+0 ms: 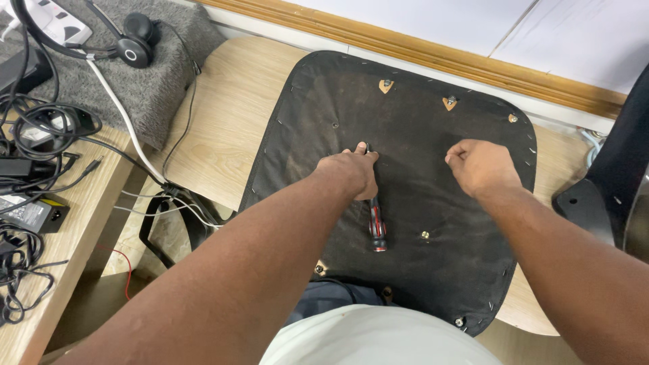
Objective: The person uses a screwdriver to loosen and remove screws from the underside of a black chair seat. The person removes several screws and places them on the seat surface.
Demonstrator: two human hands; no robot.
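Two hands are down on an upturned seat cushion, so let's sweep across from the left. Far left, a tangle of black cables (27, 135) and a power adapter (30, 213) crowd a wooden worktop (88, 203), with a headset (132, 40) parked on a grey pad (155, 81) above. Moving in, the black seat underside (419, 270) lies flat, fabric face up, stapled round its edge, probably turned over so its screw points are reachable. Left hand (351, 172) is closed round a red-and-black screwdriver (376, 226), handle trailing back toward the person, tip hidden under the fingers and seemingly pressed into the fabric. Right hand (481, 167) is curled into a loose fist, knuckles resting on the fabric; whether it pinches anything, I can't tell. Far right, a black chair part (602, 196) waits.
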